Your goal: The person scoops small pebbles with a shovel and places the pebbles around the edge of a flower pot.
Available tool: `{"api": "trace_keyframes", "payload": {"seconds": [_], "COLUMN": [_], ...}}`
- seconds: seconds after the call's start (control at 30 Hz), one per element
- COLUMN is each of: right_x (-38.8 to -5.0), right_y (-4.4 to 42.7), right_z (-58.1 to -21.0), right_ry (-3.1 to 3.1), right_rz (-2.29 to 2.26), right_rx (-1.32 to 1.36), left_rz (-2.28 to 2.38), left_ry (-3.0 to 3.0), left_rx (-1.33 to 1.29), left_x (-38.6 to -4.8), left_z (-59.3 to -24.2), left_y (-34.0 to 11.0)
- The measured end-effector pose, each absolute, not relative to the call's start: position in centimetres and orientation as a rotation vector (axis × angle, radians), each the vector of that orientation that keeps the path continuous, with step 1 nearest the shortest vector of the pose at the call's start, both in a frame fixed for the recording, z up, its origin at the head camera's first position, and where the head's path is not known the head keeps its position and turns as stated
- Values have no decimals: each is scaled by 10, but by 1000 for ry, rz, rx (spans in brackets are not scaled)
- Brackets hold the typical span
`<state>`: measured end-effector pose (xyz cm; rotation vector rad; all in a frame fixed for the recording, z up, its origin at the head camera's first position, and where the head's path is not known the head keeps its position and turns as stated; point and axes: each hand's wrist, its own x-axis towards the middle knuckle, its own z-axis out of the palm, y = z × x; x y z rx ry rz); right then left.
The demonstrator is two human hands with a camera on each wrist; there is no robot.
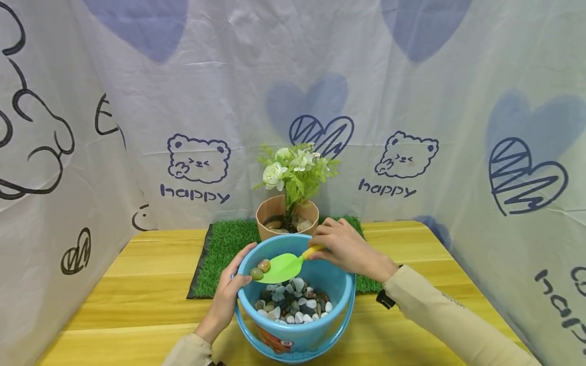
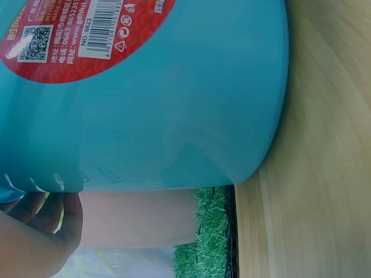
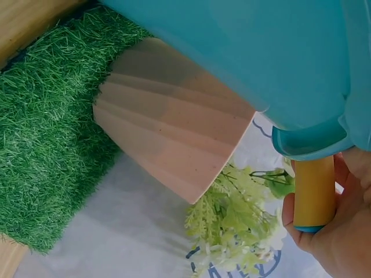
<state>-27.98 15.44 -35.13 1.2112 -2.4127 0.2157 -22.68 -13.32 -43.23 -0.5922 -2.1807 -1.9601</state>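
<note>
A light blue bucket [image 1: 320,333] with several white, grey and brown pebbles [image 1: 295,303] inside stands on the table. My left hand [image 1: 224,297] grips its rim at the left, thumb over the edge and fingers along the outside wall. A toy shovel with a green blade [image 1: 280,269] and a yellow handle [image 3: 315,194] is in my right hand [image 1: 344,247], which holds it by the handle above the bucket. Two smooth stones [image 1: 263,265], one reddish and one greenish, lie at the blade's tip, near my left thumb. The bucket's handle hangs down at the front.
Behind the bucket, a pinkish-tan pot [image 3: 174,121] holds white flowers [image 1: 299,165] and several stones. It stands on a green artificial turf mat [image 1: 212,264] on the wooden table [image 1: 123,300]. Printed cloth [image 1: 256,66] surrounds the table at the back and sides.
</note>
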Motion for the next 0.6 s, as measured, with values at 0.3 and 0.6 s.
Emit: {"api": "trace_keyframes", "payload": {"seconds": [0.3, 0.6], "right_x": [-279, -282], "right_y": [161, 167], "right_z": [-356, -357], "right_ry": [-2349, -2346], "right_rz": [274, 295], "right_rx": [1182, 1145], "left_rz": [-1983, -1997], "left_ry": [-2169, -2173], "left_rx": [-596, -597], "left_x": [-226, -226], "left_z": [-433, -431], "left_y": [-133, -134]}}
